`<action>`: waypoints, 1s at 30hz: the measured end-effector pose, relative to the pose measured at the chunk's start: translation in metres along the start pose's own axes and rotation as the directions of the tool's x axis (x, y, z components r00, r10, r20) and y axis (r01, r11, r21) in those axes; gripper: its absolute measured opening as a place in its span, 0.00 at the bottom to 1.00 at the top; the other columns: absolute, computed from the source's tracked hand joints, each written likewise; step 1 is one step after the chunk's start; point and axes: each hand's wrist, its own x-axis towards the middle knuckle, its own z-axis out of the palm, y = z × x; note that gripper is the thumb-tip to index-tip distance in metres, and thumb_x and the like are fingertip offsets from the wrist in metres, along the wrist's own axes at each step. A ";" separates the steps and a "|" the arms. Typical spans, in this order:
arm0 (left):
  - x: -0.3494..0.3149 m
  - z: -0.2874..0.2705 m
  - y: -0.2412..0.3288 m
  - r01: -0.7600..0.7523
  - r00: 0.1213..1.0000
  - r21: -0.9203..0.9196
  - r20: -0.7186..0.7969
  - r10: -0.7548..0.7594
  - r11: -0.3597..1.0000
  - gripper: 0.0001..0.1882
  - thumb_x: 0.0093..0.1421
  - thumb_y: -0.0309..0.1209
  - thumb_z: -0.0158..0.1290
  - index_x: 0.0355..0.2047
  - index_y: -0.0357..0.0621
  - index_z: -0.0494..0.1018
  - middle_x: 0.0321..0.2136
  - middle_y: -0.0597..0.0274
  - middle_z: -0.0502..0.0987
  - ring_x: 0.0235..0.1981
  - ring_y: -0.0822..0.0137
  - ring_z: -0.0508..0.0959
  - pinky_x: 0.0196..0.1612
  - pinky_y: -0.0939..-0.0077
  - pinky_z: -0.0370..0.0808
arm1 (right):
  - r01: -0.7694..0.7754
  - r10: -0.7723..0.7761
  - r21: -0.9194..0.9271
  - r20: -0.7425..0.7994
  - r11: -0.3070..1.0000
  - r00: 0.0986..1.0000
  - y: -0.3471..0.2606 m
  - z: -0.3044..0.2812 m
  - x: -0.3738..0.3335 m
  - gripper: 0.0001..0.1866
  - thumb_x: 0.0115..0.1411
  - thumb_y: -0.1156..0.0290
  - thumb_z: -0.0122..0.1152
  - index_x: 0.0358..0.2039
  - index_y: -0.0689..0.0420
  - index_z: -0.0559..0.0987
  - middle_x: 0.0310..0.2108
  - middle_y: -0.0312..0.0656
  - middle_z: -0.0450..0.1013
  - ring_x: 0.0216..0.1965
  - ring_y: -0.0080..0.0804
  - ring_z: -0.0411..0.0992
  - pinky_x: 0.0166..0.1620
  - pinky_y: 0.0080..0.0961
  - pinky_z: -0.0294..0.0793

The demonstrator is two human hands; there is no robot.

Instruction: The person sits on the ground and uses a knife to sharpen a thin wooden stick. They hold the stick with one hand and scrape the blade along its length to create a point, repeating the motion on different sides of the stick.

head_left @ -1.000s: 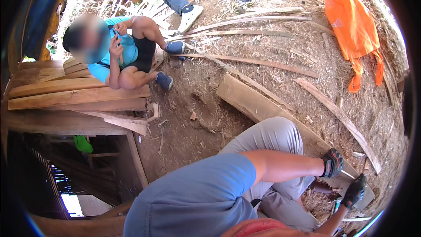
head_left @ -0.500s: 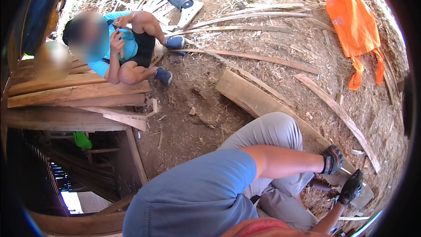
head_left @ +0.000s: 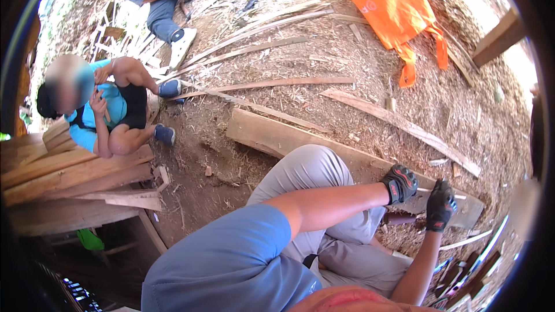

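Note:
A thin pale wooden strip [head_left: 460, 197] runs between my gloved hands, its end showing past the right one. My left hand [head_left: 400, 185], in a black glove, has its fingers curled at the strip's nearer part. My right hand [head_left: 441, 205], also in a black glove, closes over the strip further along. Both hands are above the right end of a wide wooden plank [head_left: 324, 138], which lies on the ground past my bent knee. A dark handle-like piece [head_left: 399, 218] lies below my left hand, partly hidden.
Long wooden slats [head_left: 399, 124] lie on shaving-strewn ground. An orange bag [head_left: 393, 8] rests at the far right, near a wooden post [head_left: 500, 37]. Two people sit at the far left beside stacked boards [head_left: 75, 170]. Several long tools [head_left: 468, 274] lie near my right forearm.
The view has swung right, shifting the scene left and bringing more of the far person and the tools into sight. Both hands stay at the strip, more of which now shows beyond my right hand.

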 end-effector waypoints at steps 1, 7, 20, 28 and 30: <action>0.002 -0.003 0.000 -0.015 1.000 -0.007 0.015 0.015 1.000 0.12 0.60 0.39 0.56 0.32 0.49 0.87 0.29 0.55 0.86 0.33 0.54 0.87 0.35 0.56 0.80 | -0.048 0.050 0.024 -0.066 0.999 0.997 0.018 0.003 0.006 0.20 0.79 0.57 0.45 0.39 0.56 0.80 0.36 0.55 0.80 0.38 0.58 0.80 0.40 0.53 0.78; 0.017 -0.006 0.007 -0.012 0.998 -0.065 0.068 0.016 0.998 0.17 0.67 0.47 0.56 0.33 0.49 0.86 0.29 0.53 0.86 0.33 0.53 0.86 0.38 0.55 0.80 | -0.198 0.192 -0.004 -0.229 0.980 0.954 0.093 0.016 0.018 0.18 0.75 0.60 0.45 0.38 0.55 0.82 0.37 0.54 0.82 0.38 0.56 0.81 0.41 0.52 0.78; 0.006 -0.016 -0.004 -0.010 0.994 -0.076 0.104 0.018 0.997 0.18 0.67 0.49 0.56 0.34 0.50 0.85 0.29 0.51 0.85 0.34 0.49 0.86 0.39 0.52 0.80 | -0.162 0.163 0.018 -0.028 0.987 0.986 0.021 -0.001 0.006 0.15 0.74 0.60 0.51 0.38 0.53 0.84 0.34 0.51 0.82 0.35 0.56 0.81 0.40 0.52 0.79; 0.019 -0.015 0.004 -0.030 0.973 -0.081 0.224 0.048 0.996 0.22 0.71 0.51 0.51 0.42 0.48 0.84 0.36 0.48 0.86 0.42 0.46 0.86 0.47 0.48 0.80 | -0.240 0.243 0.041 -0.173 0.970 0.954 0.075 -0.004 0.017 0.14 0.72 0.62 0.49 0.37 0.52 0.82 0.34 0.52 0.82 0.35 0.56 0.81 0.39 0.51 0.79; 0.017 -0.028 -0.002 0.001 0.965 -0.042 0.263 0.010 0.999 0.22 0.72 0.52 0.51 0.43 0.49 0.84 0.38 0.50 0.86 0.43 0.46 0.86 0.48 0.48 0.80 | -0.041 0.041 0.012 -0.077 0.999 0.996 0.017 -0.014 0.009 0.12 0.69 0.67 0.49 0.36 0.51 0.82 0.34 0.52 0.82 0.36 0.53 0.82 0.39 0.51 0.79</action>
